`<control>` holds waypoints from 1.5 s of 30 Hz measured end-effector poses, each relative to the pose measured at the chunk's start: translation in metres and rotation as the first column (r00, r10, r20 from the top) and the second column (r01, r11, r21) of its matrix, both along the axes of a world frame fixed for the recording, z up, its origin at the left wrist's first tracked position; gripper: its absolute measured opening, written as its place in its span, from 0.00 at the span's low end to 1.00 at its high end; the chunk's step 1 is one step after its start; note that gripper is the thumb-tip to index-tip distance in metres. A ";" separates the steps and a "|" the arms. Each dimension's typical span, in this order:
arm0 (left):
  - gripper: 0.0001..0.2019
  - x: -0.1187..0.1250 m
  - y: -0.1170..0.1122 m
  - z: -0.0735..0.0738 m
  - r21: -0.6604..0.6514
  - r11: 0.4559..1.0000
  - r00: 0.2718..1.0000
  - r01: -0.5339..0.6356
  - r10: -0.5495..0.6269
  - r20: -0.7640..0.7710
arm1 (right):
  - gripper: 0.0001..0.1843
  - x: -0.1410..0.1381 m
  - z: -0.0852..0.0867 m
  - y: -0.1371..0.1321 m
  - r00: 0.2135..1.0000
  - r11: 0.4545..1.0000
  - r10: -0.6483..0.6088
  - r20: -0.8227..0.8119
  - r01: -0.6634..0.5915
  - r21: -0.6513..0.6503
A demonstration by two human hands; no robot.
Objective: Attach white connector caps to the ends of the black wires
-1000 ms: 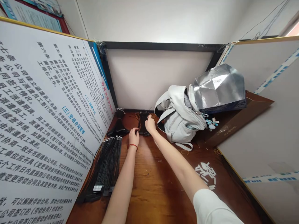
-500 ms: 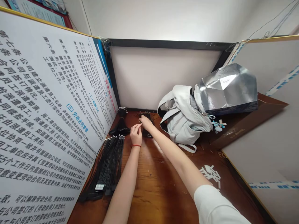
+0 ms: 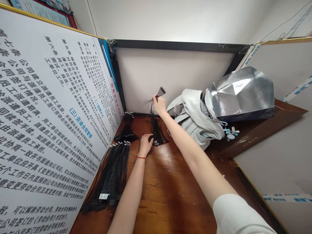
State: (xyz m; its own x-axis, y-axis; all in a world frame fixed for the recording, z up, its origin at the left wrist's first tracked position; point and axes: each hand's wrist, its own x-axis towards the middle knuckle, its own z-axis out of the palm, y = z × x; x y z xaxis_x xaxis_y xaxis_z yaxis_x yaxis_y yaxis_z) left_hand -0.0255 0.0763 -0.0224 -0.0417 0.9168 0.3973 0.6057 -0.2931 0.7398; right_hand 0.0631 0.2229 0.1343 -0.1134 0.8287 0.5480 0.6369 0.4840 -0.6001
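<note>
My right hand is raised in front of the back panel, fingers closed on a black wire cable. The cable's dark flat end sticks up above the fist, and its thin wires trail down, slightly blurred. Beneath it, a bundle of black wire cables lies on the wooden table, dark connectors at its near end. My left hand, with a red cord at the wrist, rests at the bundle's left edge, thumb and fingers curled around that edge.
A larger row of black cables with white connectors lies along the left printed board. Behind it sits a tied black bundle. To the right are a pale backpack, a silver bag and a brown folder.
My right hand has lifted up and away from the bundle with a cable in it. My left hand has shifted slightly down and right. My right forearm now covers most of the white strips.
</note>
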 end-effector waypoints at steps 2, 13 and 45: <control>0.11 0.000 0.000 0.001 0.002 1.000 1.000 0.000 0.000 -0.008 | 0.16 -0.001 0.004 0.002 0.996 1.000 -0.015 -0.091 0.017 0.019; 0.09 -0.001 0.000 0.002 -0.013 1.000 1.000 -0.004 0.004 -0.015 | 0.14 -0.004 0.000 -0.008 0.984 0.995 0.020 -0.177 -0.037 -0.092; 0.08 -0.001 0.001 0.003 -0.051 0.999 0.999 -0.014 0.011 -0.046 | 0.35 -0.011 0.008 -0.035 0.948 0.990 0.073 -0.311 -0.031 0.137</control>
State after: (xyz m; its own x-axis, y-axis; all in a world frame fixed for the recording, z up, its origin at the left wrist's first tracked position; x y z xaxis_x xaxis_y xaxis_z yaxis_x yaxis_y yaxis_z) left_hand -0.0268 0.0770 -0.0190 -0.0362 0.9356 0.3511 0.6425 -0.2473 0.7252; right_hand 0.0525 0.1883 0.1426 0.0405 0.7465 0.6642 0.3979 0.5977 -0.6960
